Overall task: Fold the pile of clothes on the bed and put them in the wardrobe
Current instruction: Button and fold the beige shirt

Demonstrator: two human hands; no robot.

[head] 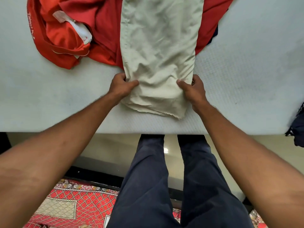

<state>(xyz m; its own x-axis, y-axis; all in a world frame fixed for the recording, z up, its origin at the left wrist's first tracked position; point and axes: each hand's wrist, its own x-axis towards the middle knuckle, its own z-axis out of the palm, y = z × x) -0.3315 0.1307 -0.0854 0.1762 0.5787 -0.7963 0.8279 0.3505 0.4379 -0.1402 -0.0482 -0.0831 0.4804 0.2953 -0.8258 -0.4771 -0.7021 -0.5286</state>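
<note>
Beige trousers [158,46] lie lengthwise on the pale mattress [49,99], their hem end near the front edge. My left hand [120,87] pinches the left side of the cloth close to the hem. My right hand [192,89] pinches the right side at the same height. The fabric bunches between my two thumbs. Red garments [74,38] lie crumpled under and to the left of the trousers, and more red cloth [212,22] shows to their right.
A dark garment [297,129] hangs off the mattress edge at the far right. Below the bed are my legs in dark blue trousers [172,186], a glossy floor and a red patterned rug [79,203].
</note>
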